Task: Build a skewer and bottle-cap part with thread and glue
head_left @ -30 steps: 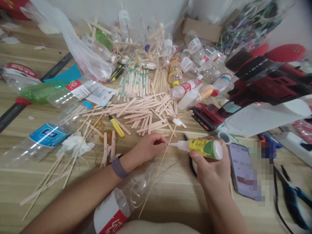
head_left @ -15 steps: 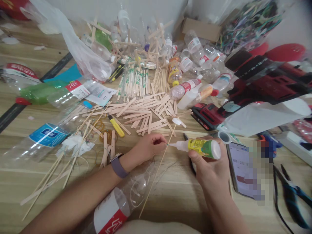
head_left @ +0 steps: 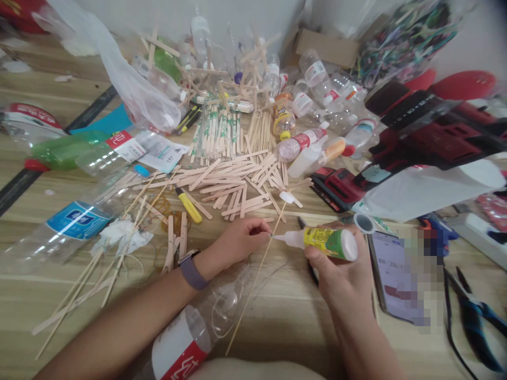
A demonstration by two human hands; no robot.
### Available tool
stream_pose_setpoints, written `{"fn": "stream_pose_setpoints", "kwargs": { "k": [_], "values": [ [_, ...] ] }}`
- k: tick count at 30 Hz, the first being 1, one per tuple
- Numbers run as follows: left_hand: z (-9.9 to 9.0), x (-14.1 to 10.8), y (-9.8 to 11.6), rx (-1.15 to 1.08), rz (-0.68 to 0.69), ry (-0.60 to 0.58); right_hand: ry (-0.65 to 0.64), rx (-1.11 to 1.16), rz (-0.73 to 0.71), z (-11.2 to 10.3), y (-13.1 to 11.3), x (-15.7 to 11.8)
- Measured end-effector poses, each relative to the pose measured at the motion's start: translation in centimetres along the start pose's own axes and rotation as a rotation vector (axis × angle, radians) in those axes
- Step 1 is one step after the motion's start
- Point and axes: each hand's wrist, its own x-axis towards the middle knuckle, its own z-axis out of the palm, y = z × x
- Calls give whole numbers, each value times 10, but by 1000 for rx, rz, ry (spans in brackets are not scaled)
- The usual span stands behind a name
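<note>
The right hand grasps a squeeze bottle right of centre, its nozzle pointing left at the thin stick. The left hand, at centre, has thumb and forefinger pinched closed at the stick's upper part; what lies between the fingertips is too small to tell. The stick slants from the white scrap above down to the lower centre.

The widest bare patch of table lies between the stick and the right forearm; another strip lies at lower right, between that forearm and the pliers. Above the hands, room is tight: the pile of craft sticks and the yellow-handled tool sit near the left hand. The phone lies just right of the right hand, with the power drill beyond, cut by the frame's right edge. A labelled plastic bottle runs off the bottom edge, near the left forearm.

Compared with the earlier frames, the squeeze bottle and right hand sit slightly farther left; the left hand and stick have barely moved.
</note>
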Motion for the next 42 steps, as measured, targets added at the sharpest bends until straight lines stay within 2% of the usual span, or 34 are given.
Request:
{"fn": "stream_pose_setpoints", "kwargs": {
  "k": [37,42],
  "values": [
    [0,-2,1,24,3,-5,18,-44,-39,2,-5,2],
    [0,-1,0,41,-3,1,7,-103,-44,2,-6,2]
  ]
}}
